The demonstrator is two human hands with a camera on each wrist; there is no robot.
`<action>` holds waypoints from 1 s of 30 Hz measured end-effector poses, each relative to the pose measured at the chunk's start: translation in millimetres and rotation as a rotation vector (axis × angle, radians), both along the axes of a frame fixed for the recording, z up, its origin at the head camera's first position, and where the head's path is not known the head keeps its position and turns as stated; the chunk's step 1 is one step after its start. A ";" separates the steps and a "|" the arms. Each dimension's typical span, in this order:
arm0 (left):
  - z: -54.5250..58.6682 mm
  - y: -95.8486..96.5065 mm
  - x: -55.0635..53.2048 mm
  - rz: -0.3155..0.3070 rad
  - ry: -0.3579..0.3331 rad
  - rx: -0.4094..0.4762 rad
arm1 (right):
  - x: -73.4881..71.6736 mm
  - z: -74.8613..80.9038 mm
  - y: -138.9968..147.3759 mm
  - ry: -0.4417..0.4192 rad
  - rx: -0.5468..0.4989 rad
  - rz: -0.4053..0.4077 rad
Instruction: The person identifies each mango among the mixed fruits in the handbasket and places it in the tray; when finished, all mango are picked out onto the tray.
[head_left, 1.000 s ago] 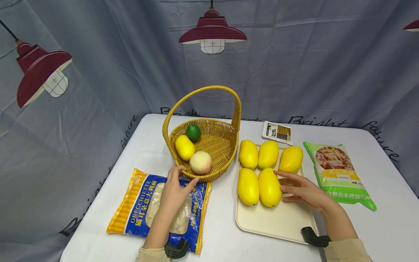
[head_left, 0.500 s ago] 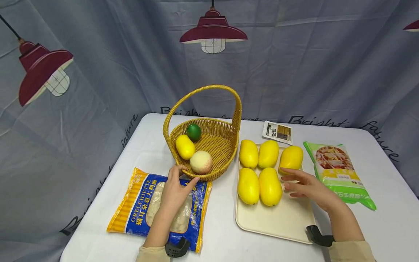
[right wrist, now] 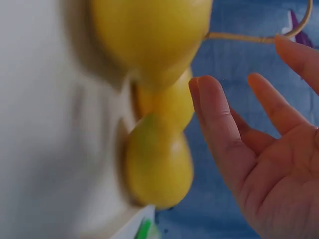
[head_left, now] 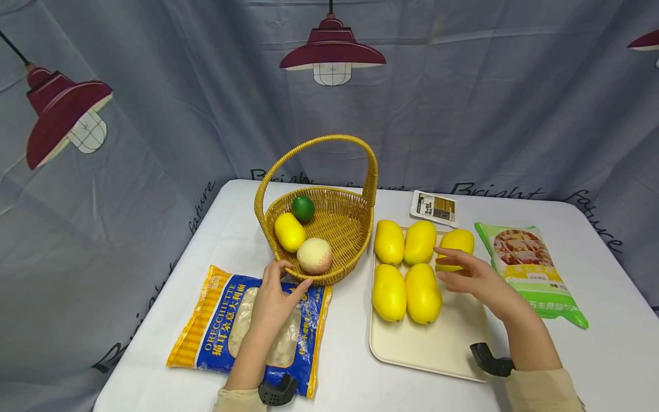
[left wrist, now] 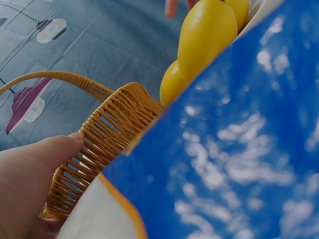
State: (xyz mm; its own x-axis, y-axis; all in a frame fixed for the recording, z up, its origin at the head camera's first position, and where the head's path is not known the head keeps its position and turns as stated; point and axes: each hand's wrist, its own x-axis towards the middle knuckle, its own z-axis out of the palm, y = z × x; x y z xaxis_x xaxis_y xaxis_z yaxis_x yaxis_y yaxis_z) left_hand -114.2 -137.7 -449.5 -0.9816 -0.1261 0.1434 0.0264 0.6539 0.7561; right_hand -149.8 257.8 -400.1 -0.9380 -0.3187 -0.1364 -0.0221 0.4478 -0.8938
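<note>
My left hand [head_left: 273, 303] holds the near rim of the wicker basket [head_left: 355, 252], its thumb [left wrist: 67, 147] against the woven wall in the left wrist view. A peach [head_left: 314, 256], a small yellow fruit [head_left: 290, 232] and a dark green fruit [head_left: 302, 209] lie in the basket's left half. My right hand [head_left: 476, 283] hovers over the right side of a cream tray [head_left: 412, 349] with fingers apart and nothing between them. Several yellow mangoes [head_left: 423, 293] lie on that tray in two rows. The right hand partly covers the back right mango [head_left: 457, 240].
Under my left forearm lies a blue and yellow bag of orecchiette pasta [head_left: 216, 320]. A green food bag [head_left: 535, 274] is right of the tray, and a small flat packet [head_left: 435, 209] behind it. A grey curtain [head_left: 437, 114] hangs along the table's back edge.
My right hand has drawn away from the front right mango and risen toward the back row, its fingers now spread. The left hand stays at the basket rim. Fruit positions look unchanged.
</note>
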 end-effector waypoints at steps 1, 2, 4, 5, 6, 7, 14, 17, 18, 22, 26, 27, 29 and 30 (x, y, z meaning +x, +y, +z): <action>0.4 0.1 0.2 0.000 -0.002 0.001 | -1.0 3.6 -4.4 0.009 -0.002 0.006; 0.6 0.1 0.3 -0.001 -0.003 0.002 | -2.1 7.1 -8.8 0.018 0.000 0.012; 1.2 0.4 0.5 -0.003 -0.002 0.000 | -4.1 13.0 -17.1 0.030 -0.008 0.024; 1.3 0.5 0.5 -0.004 -0.002 0.000 | -5.0 15.8 -21.2 0.031 -0.015 0.028; 1.4 0.6 0.5 -0.004 -0.001 0.000 | -5.9 18.4 -25.3 0.029 -0.022 0.032; 1.4 0.7 0.4 -0.005 0.000 0.000 | -6.9 21.0 -29.7 0.026 -0.032 0.030; 0.3 0.6 -0.4 -0.001 -0.003 0.001 | -16.8 39.0 -63.1 0.032 -0.132 0.067; 0.1 0.2 -1.0 0.004 -0.007 -0.001 | -22.3 43.5 -78.5 0.029 -0.162 0.090; 0.0 0.1 -1.2 0.005 -0.007 -0.003 | -24.3 44.4 -84.0 0.028 -0.170 0.098; -0.3 -0.4 -1.3 0.007 -0.003 -0.002 | -31.6 47.0 -109.1 -0.001 -0.202 0.119; -1.5 -0.6 -0.3 0.000 0.003 0.004 | -38.4 48.3 -133.7 -0.024 -0.225 0.127; -1.8 -0.6 -0.2 -0.001 0.002 0.005 | -40.4 48.4 -139.1 -0.029 -0.229 0.125; -2.4 -0.7 -0.1 -0.002 0.003 0.007 | -46.1 47.8 -149.9 -0.027 -0.227 0.122; -2.7 -0.8 -0.2 -0.003 0.008 0.008 | -49.5 47.2 -155.2 -0.027 -0.233 0.123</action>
